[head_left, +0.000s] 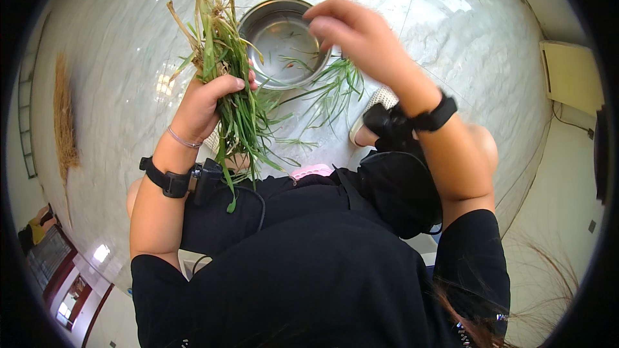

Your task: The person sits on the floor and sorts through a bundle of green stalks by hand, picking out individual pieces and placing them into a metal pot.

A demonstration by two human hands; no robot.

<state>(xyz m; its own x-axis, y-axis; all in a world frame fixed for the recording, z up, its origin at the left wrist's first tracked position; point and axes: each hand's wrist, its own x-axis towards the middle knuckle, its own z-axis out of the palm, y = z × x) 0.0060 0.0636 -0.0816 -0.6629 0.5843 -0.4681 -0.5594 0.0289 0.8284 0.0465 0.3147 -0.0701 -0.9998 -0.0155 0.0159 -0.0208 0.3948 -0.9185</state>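
Observation:
My left hand (207, 100) is closed around a thick bunch of long green leaves (222, 58), its pale, dry-tipped root ends pointing up and away from me. My right hand (351, 32) hovers over the right rim of a round steel bowl (284, 42) on the floor, fingers bent and loosely together; I see nothing held in it. Loose green blades (335, 84) lie on the floor just below that hand, beside the bowl. A few thin strands lie inside the bowl.
The floor is pale marble tile (129, 38). A straw broom (63, 116) lies at the left. My white shoe (380, 100) shows by the loose blades. Dark wrist straps sit on both forearms. A cream box (570, 74) stands against the right wall.

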